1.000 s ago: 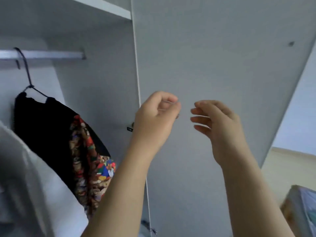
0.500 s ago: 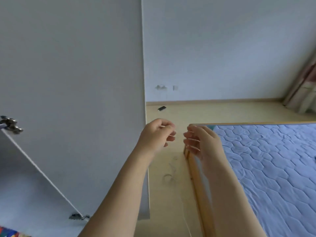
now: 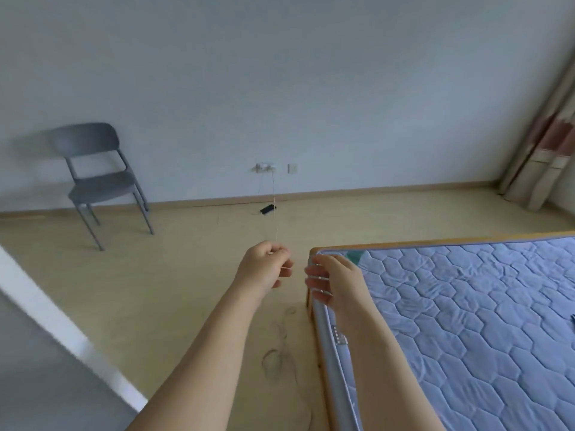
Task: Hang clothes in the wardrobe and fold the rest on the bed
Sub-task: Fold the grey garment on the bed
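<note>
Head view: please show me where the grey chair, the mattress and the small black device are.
grey chair (image 3: 102, 185), head view, on its seat.
mattress (image 3: 466, 306), head view, on its quilted top.
small black device (image 3: 268, 209), head view, on the middle of its body, which lies on the floor.

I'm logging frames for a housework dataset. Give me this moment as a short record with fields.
left hand: raised, pinches a thin pale strand that runs upward
right hand: beside it, strand crossing its loosely curled fingers; grip unclear
bed: right, blue quilted mattress on a wooden frame
chair: grey, against the far wall, left
black object: small, on the floor below the wall sockets
curtain: far right corner
clothes: none plainly in view
</note>
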Tool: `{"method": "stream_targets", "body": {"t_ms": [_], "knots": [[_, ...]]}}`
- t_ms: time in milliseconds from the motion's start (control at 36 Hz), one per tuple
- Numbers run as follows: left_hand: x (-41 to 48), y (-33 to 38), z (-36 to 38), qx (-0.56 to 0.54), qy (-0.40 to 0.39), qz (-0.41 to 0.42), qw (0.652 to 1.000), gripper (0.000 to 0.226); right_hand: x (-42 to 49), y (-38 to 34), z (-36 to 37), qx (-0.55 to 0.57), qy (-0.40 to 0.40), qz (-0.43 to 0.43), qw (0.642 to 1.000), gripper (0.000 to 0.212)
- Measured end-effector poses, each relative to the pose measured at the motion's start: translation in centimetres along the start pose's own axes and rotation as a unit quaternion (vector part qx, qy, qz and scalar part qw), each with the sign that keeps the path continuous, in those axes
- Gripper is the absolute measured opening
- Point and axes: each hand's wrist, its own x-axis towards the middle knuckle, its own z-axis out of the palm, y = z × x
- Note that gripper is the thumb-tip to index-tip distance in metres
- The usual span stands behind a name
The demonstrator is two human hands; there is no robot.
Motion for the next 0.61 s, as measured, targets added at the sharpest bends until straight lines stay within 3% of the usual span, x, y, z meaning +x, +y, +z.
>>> {"method": "stream_targets", "body": {"t_ms": [417, 611], "knots": [[19.2, -0.2, 5.0, -0.068, 0.044, -0.107, 0.991, 0.016, 18.6, -2.0, -1.3, -0.018, 0.01, 0.107, 0.994, 0.015], [31.8, -0.4, 5.2, -0.101, 0.02, -0.116, 0.988, 0.015, 30.1, -4.7, 1.9, -0.043, 0.031, 0.091, 0.994, 0.016]]}}
